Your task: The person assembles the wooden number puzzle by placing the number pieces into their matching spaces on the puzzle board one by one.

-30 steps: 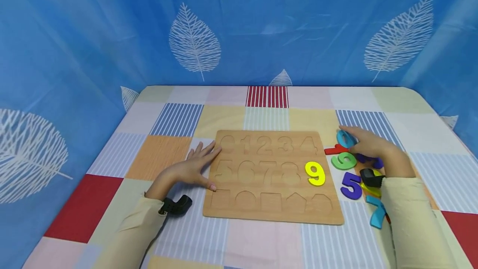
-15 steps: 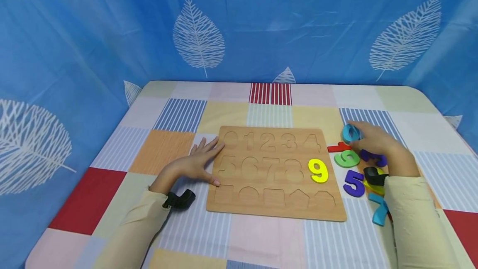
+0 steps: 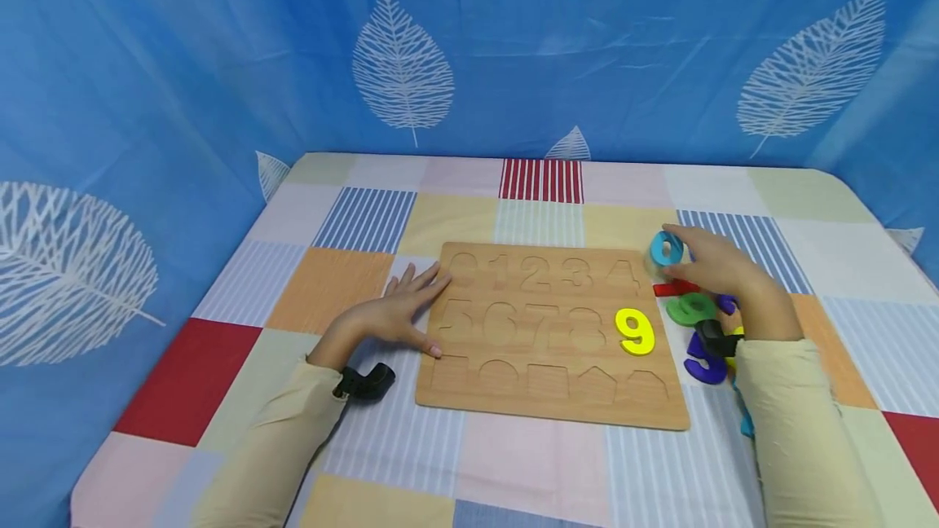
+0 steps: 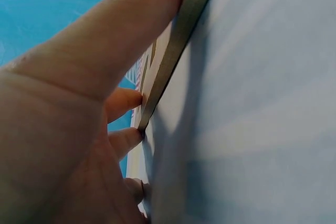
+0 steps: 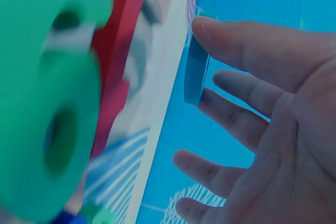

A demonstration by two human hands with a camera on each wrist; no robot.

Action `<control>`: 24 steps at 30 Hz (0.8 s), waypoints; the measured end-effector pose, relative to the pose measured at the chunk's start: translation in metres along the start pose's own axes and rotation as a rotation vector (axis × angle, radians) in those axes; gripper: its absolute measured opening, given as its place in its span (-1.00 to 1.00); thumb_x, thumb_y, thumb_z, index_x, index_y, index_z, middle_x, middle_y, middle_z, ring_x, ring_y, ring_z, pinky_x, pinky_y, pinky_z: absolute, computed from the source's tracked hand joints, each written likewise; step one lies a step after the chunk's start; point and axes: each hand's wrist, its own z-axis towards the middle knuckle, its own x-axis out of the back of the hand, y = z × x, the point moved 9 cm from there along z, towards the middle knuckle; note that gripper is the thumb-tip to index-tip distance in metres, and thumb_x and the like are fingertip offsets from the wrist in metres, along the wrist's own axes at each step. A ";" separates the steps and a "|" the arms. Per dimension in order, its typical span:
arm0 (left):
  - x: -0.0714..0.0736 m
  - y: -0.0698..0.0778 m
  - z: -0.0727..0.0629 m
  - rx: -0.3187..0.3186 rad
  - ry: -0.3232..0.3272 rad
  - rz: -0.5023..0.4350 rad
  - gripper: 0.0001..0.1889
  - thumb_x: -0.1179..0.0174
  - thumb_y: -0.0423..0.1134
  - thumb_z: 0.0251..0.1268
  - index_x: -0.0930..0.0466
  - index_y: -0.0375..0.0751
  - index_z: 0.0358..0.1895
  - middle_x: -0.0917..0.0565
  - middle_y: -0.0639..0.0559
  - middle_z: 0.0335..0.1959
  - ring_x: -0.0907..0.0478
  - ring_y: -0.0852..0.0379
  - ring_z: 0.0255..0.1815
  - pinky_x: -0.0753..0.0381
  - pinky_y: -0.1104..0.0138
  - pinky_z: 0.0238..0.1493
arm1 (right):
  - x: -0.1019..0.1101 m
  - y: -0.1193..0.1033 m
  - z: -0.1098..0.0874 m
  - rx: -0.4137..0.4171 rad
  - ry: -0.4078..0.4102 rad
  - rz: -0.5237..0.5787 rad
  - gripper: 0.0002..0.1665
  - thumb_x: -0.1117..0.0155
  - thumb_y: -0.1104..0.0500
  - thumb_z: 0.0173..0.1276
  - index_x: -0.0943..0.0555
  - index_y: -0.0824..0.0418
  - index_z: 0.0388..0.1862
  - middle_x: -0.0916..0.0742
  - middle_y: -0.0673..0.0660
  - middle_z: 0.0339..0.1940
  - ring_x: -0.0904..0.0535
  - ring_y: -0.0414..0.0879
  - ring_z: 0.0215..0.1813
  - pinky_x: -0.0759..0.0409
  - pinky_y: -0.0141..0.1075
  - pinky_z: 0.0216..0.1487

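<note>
My left hand rests with spread, straight fingers on the left edge of the wooden number puzzle board; in the left wrist view its thumb lies along the board's edge. Beyond the board's upper right corner, my right hand pinches a blue number 0 piece between thumb and fingers. The right wrist view shows that blue piece edge-on, lifted off the table. A yellow number 9 sits at the right end of the board's middle row.
Under and beside my right wrist lie a red number 1, a green piece, a purple number 5 and other pieces partly hidden by the arm. A patchwork cloth covers the table; a blue leaf-print curtain hangs behind.
My right hand has lifted the blue 0 from among the loose pieces and moved it left toward the board. The left hand keeps its place on the board while the view shifts slightly.
</note>
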 end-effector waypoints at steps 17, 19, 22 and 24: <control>-0.001 -0.003 -0.001 0.011 0.003 0.009 0.15 -0.38 0.09 -0.13 0.26 -0.04 0.46 0.39 -0.09 0.48 0.64 -0.23 0.41 0.55 -0.12 0.35 | -0.007 -0.076 0.019 0.096 0.009 0.090 -0.19 -0.13 0.18 0.29 -0.02 0.33 0.42 -0.16 0.46 0.38 -0.03 0.38 0.37 -0.08 0.29 0.26; -0.001 -0.003 -0.002 0.008 0.000 0.011 0.16 -0.38 0.09 -0.13 0.26 -0.04 0.46 0.39 -0.09 0.48 0.64 -0.23 0.41 0.55 -0.12 0.35 | -0.007 -0.087 0.021 0.125 0.016 0.086 -0.20 -0.13 0.19 0.29 -0.02 0.34 0.41 -0.16 0.47 0.38 -0.02 0.38 0.37 -0.06 0.27 0.28; -0.001 -0.003 -0.002 0.004 -0.003 0.010 0.16 -0.38 0.09 -0.13 0.26 -0.05 0.46 0.39 -0.09 0.48 0.63 -0.22 0.41 0.55 -0.13 0.35 | -0.007 -0.104 0.025 0.156 0.028 0.087 -0.21 -0.13 0.20 0.29 -0.03 0.35 0.41 -0.16 0.46 0.38 -0.01 0.36 0.39 -0.05 0.23 0.31; -0.001 -0.003 -0.002 0.001 -0.003 0.011 0.15 -0.38 0.09 -0.13 0.26 -0.06 0.46 0.38 -0.09 0.48 0.63 -0.22 0.41 0.54 -0.13 0.35 | -0.008 -0.115 0.027 0.178 0.035 0.097 -0.21 -0.13 0.22 0.28 -0.05 0.37 0.40 -0.17 0.46 0.38 -0.02 0.34 0.39 -0.06 0.20 0.33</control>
